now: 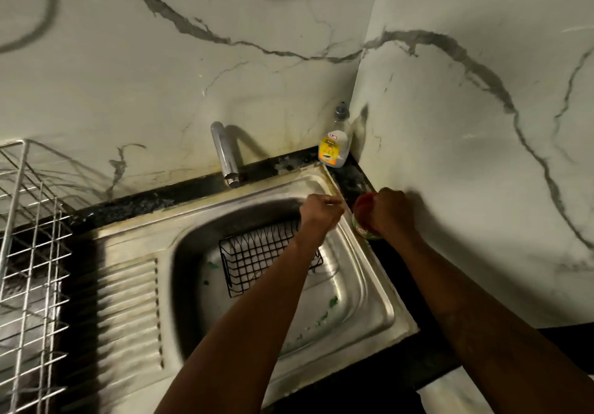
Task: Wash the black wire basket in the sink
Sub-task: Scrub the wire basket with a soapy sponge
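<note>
basket (257,253) fills middle of sink (369,285) bowl; your left hand (319,212) and forearm cross over its right end. free floor in front of basket and toward front right corner. tap (225,153) overhangs back rim, left of that hand. wall (466,156) stands tight along right rim; only narrow dark ledge there, taken by green tub (363,230) gripped by your right hand (390,211) and bottle (334,146) in back corner. ribbed drainboard (128,301) open on left; white wire rack (32,236) stands beyond it.

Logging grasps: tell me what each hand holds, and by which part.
Right hand grips a green tub with a red top, round its upper part. Left hand is curled; whether it holds anything cannot be told. The black wire basket lies unheld.
</note>
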Demonstrator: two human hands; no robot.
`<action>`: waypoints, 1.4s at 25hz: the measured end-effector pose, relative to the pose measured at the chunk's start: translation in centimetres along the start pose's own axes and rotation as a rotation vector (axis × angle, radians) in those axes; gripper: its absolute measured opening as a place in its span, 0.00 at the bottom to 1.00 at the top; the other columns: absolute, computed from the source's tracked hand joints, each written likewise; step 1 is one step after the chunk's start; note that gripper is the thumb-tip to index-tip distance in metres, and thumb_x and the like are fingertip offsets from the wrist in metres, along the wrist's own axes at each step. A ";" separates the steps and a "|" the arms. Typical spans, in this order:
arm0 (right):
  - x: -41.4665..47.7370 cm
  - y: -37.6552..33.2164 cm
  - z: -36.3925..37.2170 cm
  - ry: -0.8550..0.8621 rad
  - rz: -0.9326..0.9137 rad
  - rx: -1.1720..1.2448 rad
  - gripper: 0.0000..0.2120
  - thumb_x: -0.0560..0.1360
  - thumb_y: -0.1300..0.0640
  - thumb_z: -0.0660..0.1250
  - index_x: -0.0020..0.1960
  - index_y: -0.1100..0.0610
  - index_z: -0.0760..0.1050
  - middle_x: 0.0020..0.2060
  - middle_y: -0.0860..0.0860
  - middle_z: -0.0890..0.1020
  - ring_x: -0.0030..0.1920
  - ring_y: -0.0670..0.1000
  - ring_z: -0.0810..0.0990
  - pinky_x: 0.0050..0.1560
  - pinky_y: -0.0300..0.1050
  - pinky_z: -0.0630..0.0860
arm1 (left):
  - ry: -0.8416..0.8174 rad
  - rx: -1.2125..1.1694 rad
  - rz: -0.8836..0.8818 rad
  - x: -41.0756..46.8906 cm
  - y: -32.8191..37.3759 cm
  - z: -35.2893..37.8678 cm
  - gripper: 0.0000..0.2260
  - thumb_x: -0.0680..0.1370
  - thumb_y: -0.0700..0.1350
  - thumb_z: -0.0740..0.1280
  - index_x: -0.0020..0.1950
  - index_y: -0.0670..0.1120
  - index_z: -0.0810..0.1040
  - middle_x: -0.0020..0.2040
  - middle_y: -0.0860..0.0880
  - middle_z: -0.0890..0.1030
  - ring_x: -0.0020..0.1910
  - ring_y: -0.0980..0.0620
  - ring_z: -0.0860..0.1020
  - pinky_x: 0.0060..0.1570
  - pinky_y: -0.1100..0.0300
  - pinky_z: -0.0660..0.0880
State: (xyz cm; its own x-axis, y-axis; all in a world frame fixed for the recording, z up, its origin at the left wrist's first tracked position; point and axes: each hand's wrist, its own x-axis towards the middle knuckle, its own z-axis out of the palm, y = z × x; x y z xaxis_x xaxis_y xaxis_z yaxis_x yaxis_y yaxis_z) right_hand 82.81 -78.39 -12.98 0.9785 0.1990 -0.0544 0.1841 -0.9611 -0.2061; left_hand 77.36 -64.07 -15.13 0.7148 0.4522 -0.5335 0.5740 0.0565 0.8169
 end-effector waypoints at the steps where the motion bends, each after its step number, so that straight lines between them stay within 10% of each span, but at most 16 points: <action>1: 0.1 0.7 0.1 -0.106 0.014 -0.052 0.20 0.78 0.45 0.67 0.57 0.61 0.80 0.54 0.60 0.83 0.56 0.62 0.82 0.55 0.51 0.77 | -0.020 -0.027 -0.022 -0.3 -0.1 0.7 0.10 0.74 0.38 0.75 0.38 0.52 0.83 0.40 0.42 0.86 0.35 0.47 0.83 0.48 0.48 0.85; 4: 0.4 1.2 0.5 -0.293 -0.012 -0.022 0.25 0.76 0.41 0.68 0.64 0.58 0.78 0.60 0.59 0.81 0.61 0.61 0.80 0.59 0.49 0.76 | -0.051 -0.090 -0.047 -1.0 -0.7 2.4 0.07 0.74 0.35 0.74 0.44 0.47 0.85 0.38 0.40 0.86 0.33 0.46 0.83 0.48 0.44 0.85; 9: 0.6 1.3 0.0 -0.200 -0.183 0.012 0.10 0.68 0.45 0.74 0.46 0.47 0.86 0.43 0.53 0.85 0.45 0.57 0.84 0.45 0.43 0.78 | -0.061 -0.078 -0.038 -1.7 -0.6 3.8 0.07 0.75 0.33 0.74 0.43 0.45 0.85 0.44 0.38 0.87 0.42 0.41 0.87 0.44 0.45 0.85; 16: 2.3 1.9 1.3 -0.330 -0.194 -0.011 0.19 0.65 0.41 0.72 0.46 0.54 0.85 0.44 0.55 0.85 0.46 0.58 0.84 0.47 0.43 0.79 | 0.014 -0.119 -0.055 -2.1 -0.5 4.6 0.09 0.73 0.30 0.75 0.43 0.44 0.85 0.43 0.39 0.86 0.31 0.47 0.85 0.36 0.50 0.85; 20: 1.5 1.4 0.7 -0.076 -0.115 0.055 0.09 0.71 0.53 0.73 0.48 0.56 0.85 0.44 0.56 0.85 0.48 0.59 0.84 0.50 0.48 0.82 | 0.000 -0.240 -0.042 -2.2 -2.1 2.1 0.06 0.77 0.31 0.71 0.48 0.41 0.84 0.42 0.39 0.86 0.30 0.51 0.83 0.40 0.50 0.86; 23: -1.0 -0.9 0.4 0.102 -0.151 0.447 0.04 0.71 0.59 0.73 0.45 0.54 0.86 0.40 0.50 0.87 0.43 0.50 0.85 0.49 0.44 0.81 | 0.157 -0.132 -0.006 -1.2 -5.3 -2.5 0.05 0.77 0.39 0.74 0.44 0.48 0.84 0.43 0.45 0.87 0.40 0.48 0.86 0.47 0.49 0.85; 26: -3.7 -5.9 3.6 -0.065 -0.197 0.840 0.06 0.72 0.60 0.77 0.48 0.55 0.86 0.41 0.46 0.87 0.41 0.42 0.85 0.49 0.44 0.82 | 0.336 0.029 -0.021 -0.7 -8.9 -7.9 0.04 0.78 0.45 0.73 0.42 0.49 0.84 0.41 0.49 0.86 0.45 0.49 0.86 0.52 0.49 0.84; 35: -5.1 -16.0 19.0 -0.108 -0.066 0.905 0.11 0.76 0.67 0.71 0.56 0.57 0.83 0.46 0.48 0.85 0.48 0.45 0.83 0.52 0.30 0.78 | 0.665 0.312 0.116 2.2 -18.0 -18.6 0.06 0.79 0.44 0.69 0.53 0.46 0.84 0.46 0.51 0.83 0.43 0.61 0.75 0.45 0.73 0.68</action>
State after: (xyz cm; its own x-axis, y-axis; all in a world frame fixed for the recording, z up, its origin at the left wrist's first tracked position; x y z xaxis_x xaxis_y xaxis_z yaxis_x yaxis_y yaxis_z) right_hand 73.14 -60.33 -28.01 0.9460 0.3092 -0.0973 0.0511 -0.4385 -0.8973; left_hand 61.19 -47.57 -26.89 0.4418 0.8888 -0.1217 0.6672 -0.2349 0.7069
